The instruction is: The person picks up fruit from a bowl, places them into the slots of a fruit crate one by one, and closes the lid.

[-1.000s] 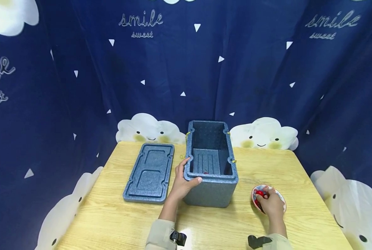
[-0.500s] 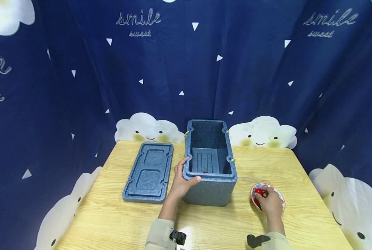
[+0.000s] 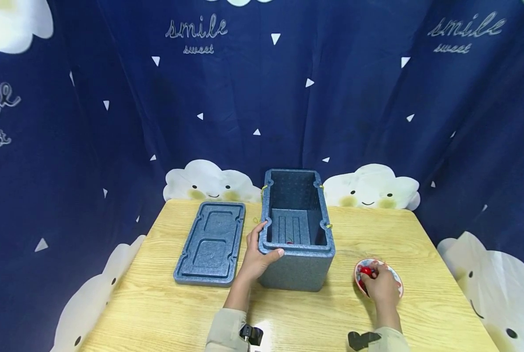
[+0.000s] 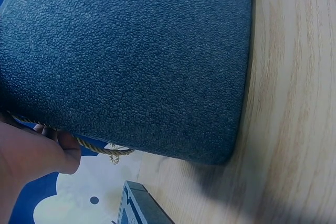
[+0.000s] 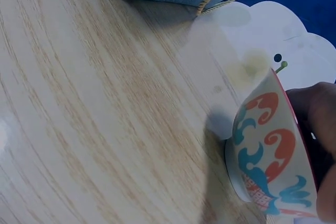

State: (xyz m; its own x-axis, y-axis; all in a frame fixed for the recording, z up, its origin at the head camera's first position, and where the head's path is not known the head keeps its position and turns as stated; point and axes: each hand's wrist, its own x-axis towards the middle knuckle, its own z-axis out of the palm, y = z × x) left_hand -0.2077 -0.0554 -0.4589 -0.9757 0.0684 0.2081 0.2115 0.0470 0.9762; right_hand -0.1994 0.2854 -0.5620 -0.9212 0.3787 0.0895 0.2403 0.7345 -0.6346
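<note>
Holding the right hand (image 3: 382, 288) in the bowl (image 5: 268, 145), bent-fingered over red fruit (image 3: 365, 271), cannot tell whether pinching any; gripping the box (image 3: 294, 274) by its near left corner with the left hand (image 3: 254, 262), thumb and fingers spread; standing left of the bowl, slightly beyond, lengthwise toward the curtain (image 3: 227, 112)

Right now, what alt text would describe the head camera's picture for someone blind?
A person's right hand is in a small round patterned bowl of glossy red pieces, while the left hand grips the near left corner of an open blue-grey rectangular box. A matching flat rectangular lid lies left of it on the pale wooden table, before a navy curtain.
</note>
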